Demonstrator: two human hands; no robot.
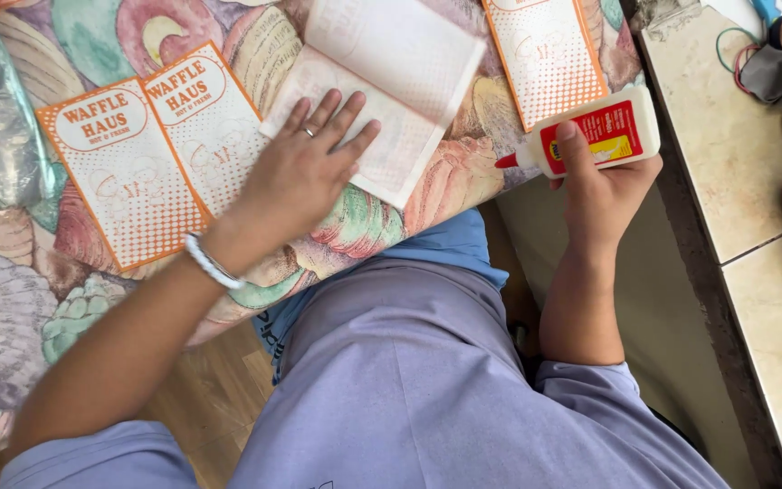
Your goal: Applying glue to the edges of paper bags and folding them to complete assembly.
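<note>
Right hand [601, 186]: grip closed around a glue bottle [601, 133], thumb laid across the red label, remaining fingers wrapped behind. The bottle is white plastic, smooth and rounded, lying almost level, its red pointed nozzle aimed away from the grip toward the folded paper.

Left hand [305, 172]: grip fully open, palm down, fingers spread flat on a paper bag [382, 86]. A ring sits on one finger; a pale bracelet [213, 262] circles the wrist. The bag is thin, white, matte, faintly dotted, with its upper flap folded over beyond the fingertips.

Printed bags [151, 154]: two flat pieces just outside the left grip, orange-bordered, with an orange dot pattern and rounded label shapes. A third like piece [545, 56] lies beyond the bottle.

Desk [74, 312]: covered in a glossy cloth with large seashell shapes in pastel tones, under all the paper.
</note>
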